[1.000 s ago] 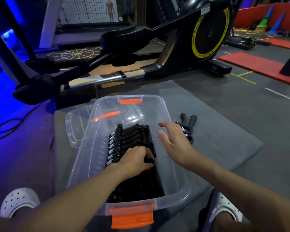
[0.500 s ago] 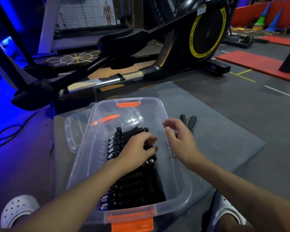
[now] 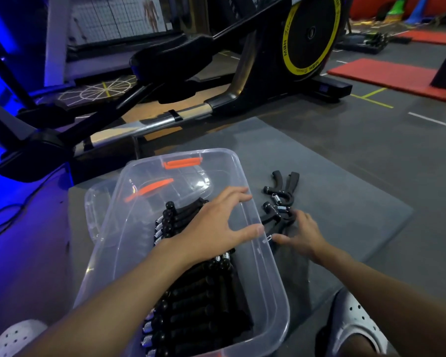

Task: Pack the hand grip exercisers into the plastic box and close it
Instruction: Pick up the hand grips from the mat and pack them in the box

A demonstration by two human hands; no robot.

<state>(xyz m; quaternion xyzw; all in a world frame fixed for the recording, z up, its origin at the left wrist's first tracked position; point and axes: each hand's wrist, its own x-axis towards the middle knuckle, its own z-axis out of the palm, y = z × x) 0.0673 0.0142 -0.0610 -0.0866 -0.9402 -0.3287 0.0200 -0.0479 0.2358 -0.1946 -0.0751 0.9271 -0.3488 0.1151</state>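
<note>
Shifted outside the plastic box (image 3: 129, 253), the right hand (image 3: 307, 234) is laid, fingers loose, on two hand grip exercisers (image 3: 278, 188) on the mat (image 3: 345, 189); the left hand (image 3: 214, 225) is spread wide over the packed exercisers (image 3: 201, 305). Both may be dragged if tangled.

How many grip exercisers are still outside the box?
2. The far exerciser lies on the mat right of the plastic box; the near exerciser closer, at fingers of the right hand. Others may be hidden.
</note>
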